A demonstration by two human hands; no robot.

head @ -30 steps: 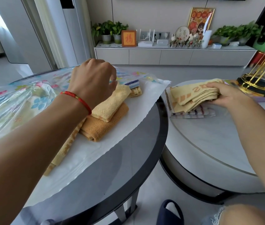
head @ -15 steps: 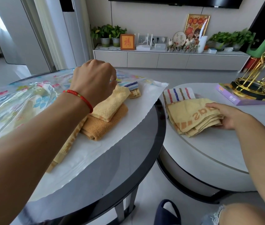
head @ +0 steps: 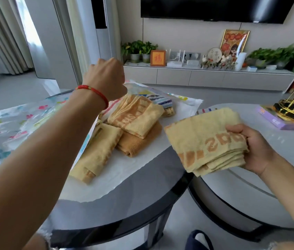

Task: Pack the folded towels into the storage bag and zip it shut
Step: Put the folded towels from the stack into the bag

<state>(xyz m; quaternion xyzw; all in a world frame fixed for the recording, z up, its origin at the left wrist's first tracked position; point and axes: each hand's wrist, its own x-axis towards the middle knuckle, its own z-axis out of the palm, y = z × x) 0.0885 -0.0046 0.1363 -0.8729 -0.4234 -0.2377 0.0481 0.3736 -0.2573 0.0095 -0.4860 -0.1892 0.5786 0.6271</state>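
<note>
The left hand [head: 109,78] has its grip pinched on the lifted top sheet of the clear flower-printed plastic storage bag [head: 25,121] lying on the dark round glass desk [head: 124,201]. Folded yellow and orange towels [head: 135,123] lie in its mouth. The right hand [head: 254,150] has its grip clamped on a folded yellow towel with orange lettering [head: 203,141], held above the gap between the desks.

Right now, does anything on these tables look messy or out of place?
Nothing is spilled or damaged. The towels in the bag lie crooked, overlapping at different angles, and one long towel pokes out toward the table's edge.
</note>
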